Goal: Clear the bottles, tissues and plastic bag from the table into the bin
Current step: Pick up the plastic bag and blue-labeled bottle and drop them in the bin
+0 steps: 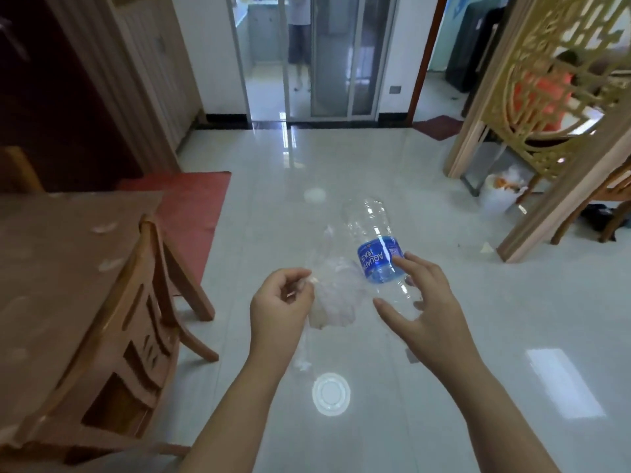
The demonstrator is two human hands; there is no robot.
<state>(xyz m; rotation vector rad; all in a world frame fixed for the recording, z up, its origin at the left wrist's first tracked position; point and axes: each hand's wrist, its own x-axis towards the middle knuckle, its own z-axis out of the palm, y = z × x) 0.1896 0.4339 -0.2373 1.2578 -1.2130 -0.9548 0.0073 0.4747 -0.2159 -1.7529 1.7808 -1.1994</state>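
My right hand (431,303) grips a clear empty bottle (370,227) with a blue label, holding it tilted over the floor with its base pointing away from me. To its left, my left hand (280,303) pinches a thin clear plastic bag (336,295) with crumpled tissue inside; the bag hangs between the two hands and touches the bottle. The bin (499,197), lined with a white bag and holding rubbish, stands on the floor at the far right beside a golden lattice screen. The brown table (51,285) is on my left, with two small pale scraps (108,264) on it.
A wooden chair (136,336) stands against the table's right edge. A red mat (191,206) lies beyond it. Glossy tiled floor stretches ahead to the bin. The lattice screen (560,107) and its wooden post rise at right. One person stands in the far doorway, another sits behind the screen.
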